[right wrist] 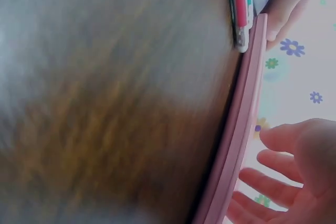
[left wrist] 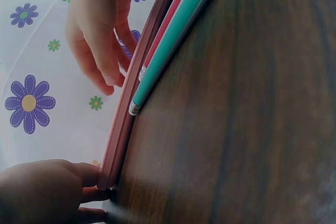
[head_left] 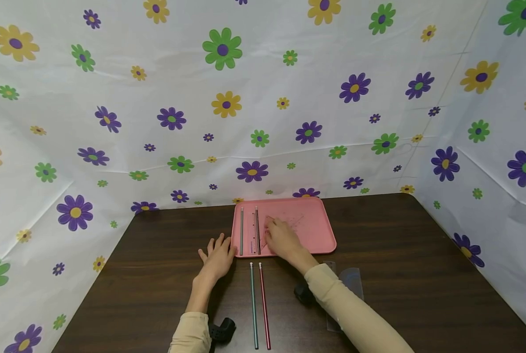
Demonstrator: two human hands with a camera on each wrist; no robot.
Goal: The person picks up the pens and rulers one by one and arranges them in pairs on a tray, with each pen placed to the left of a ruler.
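My left hand [head_left: 218, 256] rests at the near left corner of a pink tray [head_left: 320, 235], its fingers spread and touching the rim. In the left wrist view, the thumb and fingers of that left hand [left wrist: 50, 190] meet the tray's edge. My right hand [head_left: 284, 240] is over the middle of the tray, fingers bent loosely downward, with nothing visible between them in the right wrist view. Inside the tray, left of this hand, lie a grey-green pencil [head_left: 241, 231] and a dark pencil [head_left: 257, 230], side by side. Fine dark marks show on the tray beyond the right hand.
A green pencil [head_left: 254, 306] and a red pencil [head_left: 264, 306] lie parallel on the dark wooden table [head_left: 135, 294], in front of the tray. Clear plastic pieces [head_left: 352, 279] lie partly under my right forearm. A flower-patterned cloth [head_left: 263, 113] hangs behind the table.
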